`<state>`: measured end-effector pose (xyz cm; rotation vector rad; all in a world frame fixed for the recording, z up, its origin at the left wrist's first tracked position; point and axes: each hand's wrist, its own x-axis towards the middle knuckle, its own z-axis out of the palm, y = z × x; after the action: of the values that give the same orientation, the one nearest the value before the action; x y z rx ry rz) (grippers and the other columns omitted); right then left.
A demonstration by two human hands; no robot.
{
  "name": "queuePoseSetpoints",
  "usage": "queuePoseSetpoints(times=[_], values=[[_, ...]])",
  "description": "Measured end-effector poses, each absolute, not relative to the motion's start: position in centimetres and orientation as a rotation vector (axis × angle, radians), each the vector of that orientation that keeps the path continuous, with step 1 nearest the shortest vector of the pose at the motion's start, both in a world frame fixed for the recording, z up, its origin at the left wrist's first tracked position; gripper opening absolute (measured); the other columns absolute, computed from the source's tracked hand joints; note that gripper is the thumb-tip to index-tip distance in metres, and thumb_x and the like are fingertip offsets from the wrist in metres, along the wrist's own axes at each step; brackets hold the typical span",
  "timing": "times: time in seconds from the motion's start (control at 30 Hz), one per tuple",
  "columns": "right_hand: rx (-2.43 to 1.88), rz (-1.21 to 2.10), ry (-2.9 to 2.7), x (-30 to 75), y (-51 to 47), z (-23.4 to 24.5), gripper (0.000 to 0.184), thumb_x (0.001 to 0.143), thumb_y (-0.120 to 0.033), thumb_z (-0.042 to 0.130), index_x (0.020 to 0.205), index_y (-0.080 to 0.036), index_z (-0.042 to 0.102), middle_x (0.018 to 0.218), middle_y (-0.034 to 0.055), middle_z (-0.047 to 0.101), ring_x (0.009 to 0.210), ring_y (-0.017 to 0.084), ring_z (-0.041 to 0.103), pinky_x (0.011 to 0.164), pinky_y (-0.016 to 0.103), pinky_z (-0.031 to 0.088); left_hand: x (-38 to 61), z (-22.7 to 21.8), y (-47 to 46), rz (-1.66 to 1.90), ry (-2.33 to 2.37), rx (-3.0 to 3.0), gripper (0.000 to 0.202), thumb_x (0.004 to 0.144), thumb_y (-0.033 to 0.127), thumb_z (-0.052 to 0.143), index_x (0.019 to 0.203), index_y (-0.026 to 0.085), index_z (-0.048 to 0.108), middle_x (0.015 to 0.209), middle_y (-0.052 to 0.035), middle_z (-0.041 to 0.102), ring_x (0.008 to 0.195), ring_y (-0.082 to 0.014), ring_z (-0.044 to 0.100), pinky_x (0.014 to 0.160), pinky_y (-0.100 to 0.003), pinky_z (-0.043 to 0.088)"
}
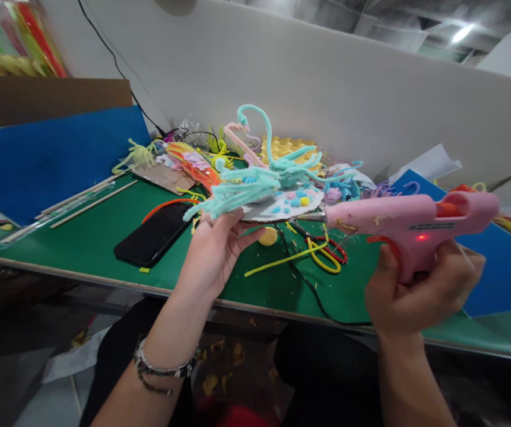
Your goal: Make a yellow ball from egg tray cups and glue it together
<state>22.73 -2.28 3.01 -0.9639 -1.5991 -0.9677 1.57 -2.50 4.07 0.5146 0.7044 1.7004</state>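
Note:
My left hand (213,249) grips the near left edge of a pipe-cleaner swan craft, raised above the table. Its mint-green swan (255,181) has a curved neck and spread feathery strands. Under the swan is a thin white base (277,204) dotted with small blue, pink and yellow pieces. In my right hand (419,290) is a pink glue gun (380,216), held by its handle with a red light lit. The metal nozzle (313,217) points left, at the base's right edge; whether it touches I cannot tell.
On the green table (104,219) lie a black phone (157,234), scissors (326,255), wooden sticks (92,204) and a black cord (308,284). Colourful pipe cleaners (197,160) are heaped behind the craft. Blue boards stand at left (59,154) and right (495,273), before a pale partition (326,83).

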Motion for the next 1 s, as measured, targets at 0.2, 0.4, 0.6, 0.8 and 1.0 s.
queuePoseSetpoints(times=[0.2,0.4,0.6,0.8,1.0], values=[[-0.958,-0.978,-1.586,22.84,-2.19,2.97,0.043,0.078,-0.024,0.058,0.119,-0.017,0.049,0.079,0.0084,0.052,0.068,0.022,0.048,0.06,0.038,0.039,1.57,4.01,-2.5,1.706,0.686,0.502,0.006,0.066,0.01,0.057,0.071,0.013,0.056,0.059,0.0022,0.064,0.048,-0.0071,0.06,0.049,-0.015,0.054],[-0.967,-0.999,-1.581,22.96,-2.14,3.0,0.041,0.08,-0.025,0.055,0.12,-0.018,0.047,0.081,0.0087,0.052,0.069,0.022,0.049,0.061,0.038,0.039,1.54,3.85,-2.5,1.71,0.681,0.508,0.004,0.066,0.011,0.058,0.069,0.013,0.056,0.058,0.002,0.063,0.048,-0.007,0.06,0.049,-0.016,0.054],[-0.949,-1.003,-1.575,23.2,-2.03,3.02,0.047,0.078,-0.022,0.057,0.124,-0.019,0.047,0.083,0.0095,0.054,0.069,0.023,0.049,0.061,0.038,0.039,1.44,3.84,-2.46,1.706,0.728,0.535,0.005,0.068,0.013,0.06,0.07,0.014,0.056,0.057,0.0031,0.06,0.048,-0.0068,0.06,0.051,-0.015,0.054],[-0.916,-0.994,-1.566,23.46,-1.86,2.94,0.051,0.076,-0.02,0.059,0.126,-0.017,0.047,0.082,0.0094,0.054,0.069,0.023,0.047,0.061,0.037,0.038,1.36,3.71,-2.4,1.703,0.684,0.515,0.004,0.067,0.013,0.061,0.067,0.013,0.057,0.053,0.0035,0.058,0.045,-0.0062,0.057,0.05,-0.015,0.054],[-0.915,-1.011,-1.547,23.69,-1.57,2.83,0.063,0.067,-0.031,0.07,0.124,-0.019,0.047,0.077,0.0047,0.049,0.066,0.02,0.044,0.059,0.034,0.037,1.29,3.66,-2.41,1.701,0.65,0.511,0.003,0.067,0.012,0.06,0.068,0.013,0.058,0.056,0.0028,0.061,0.045,-0.0061,0.057,0.05,-0.015,0.055]])
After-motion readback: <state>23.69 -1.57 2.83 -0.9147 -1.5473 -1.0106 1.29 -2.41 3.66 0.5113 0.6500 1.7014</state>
